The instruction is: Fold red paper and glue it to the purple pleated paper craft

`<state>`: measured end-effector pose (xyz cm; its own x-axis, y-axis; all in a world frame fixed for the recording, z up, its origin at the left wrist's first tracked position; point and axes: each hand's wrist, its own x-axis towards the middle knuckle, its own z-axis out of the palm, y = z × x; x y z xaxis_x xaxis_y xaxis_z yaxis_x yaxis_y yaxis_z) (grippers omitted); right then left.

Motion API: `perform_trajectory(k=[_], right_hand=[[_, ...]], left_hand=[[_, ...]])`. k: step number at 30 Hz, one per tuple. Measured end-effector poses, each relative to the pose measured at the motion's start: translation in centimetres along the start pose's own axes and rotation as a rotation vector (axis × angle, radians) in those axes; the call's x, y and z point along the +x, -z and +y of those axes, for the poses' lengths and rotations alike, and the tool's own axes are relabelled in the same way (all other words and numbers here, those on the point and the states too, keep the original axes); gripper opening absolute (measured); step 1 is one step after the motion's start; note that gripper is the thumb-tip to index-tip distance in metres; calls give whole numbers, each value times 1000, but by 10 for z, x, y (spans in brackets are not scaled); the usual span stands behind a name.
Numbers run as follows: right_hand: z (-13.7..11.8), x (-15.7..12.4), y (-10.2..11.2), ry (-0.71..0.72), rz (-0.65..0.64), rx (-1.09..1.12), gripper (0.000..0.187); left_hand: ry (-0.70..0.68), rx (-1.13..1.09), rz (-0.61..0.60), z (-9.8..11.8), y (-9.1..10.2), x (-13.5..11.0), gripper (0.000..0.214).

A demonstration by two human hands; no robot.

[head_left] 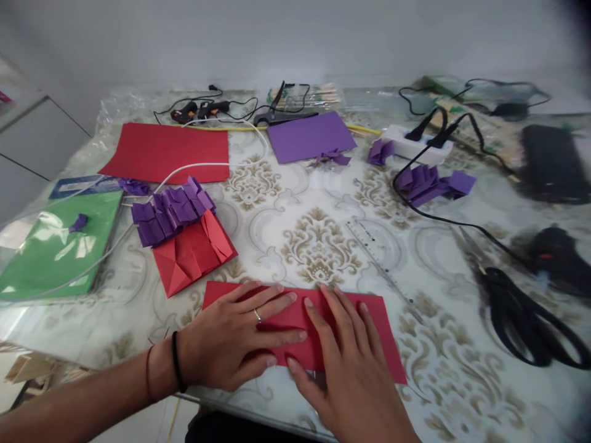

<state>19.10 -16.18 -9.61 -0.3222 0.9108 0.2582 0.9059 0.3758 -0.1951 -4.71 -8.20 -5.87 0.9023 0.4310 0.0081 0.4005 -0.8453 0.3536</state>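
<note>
A red paper strip [388,338], long and narrow like a folded sheet, lies flat near the table's front edge. My left hand [244,335], with a ring and wristbands, rests palm down on its left half, fingers spread. On the right half lies my right hand [346,351], its fingers stretched forward and slightly apart. Neither hand grips anything. Just beyond my left hand sits a folded red paper piece [187,255], with a row of folded purple paper pieces [173,212] overlapping its top.
Black scissors [526,314] lie at the right, near a clear ruler [383,264]. Behind are red sheets [170,151], a purple sheet [311,136] and a white power strip [410,146] with black cables. A green packet [60,243] lies left, crossed by a white cable. A phone [554,163] lies far right.
</note>
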Motion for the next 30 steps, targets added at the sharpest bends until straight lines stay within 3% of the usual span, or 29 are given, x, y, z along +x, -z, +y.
perform_trajectory(k=[11,22,30], right_hand=[[-6,-1,8,-63,-76,14,66],[31,-32,20,-60,-129,-92,67],[62,-62,41,-250,-99,-143,70]], left_hand=[[10,54,-10,-1,-6,-1,63],[-33,116,-41,-2,-4,0,66],[-37,73,-9,-1,-1,0,60]])
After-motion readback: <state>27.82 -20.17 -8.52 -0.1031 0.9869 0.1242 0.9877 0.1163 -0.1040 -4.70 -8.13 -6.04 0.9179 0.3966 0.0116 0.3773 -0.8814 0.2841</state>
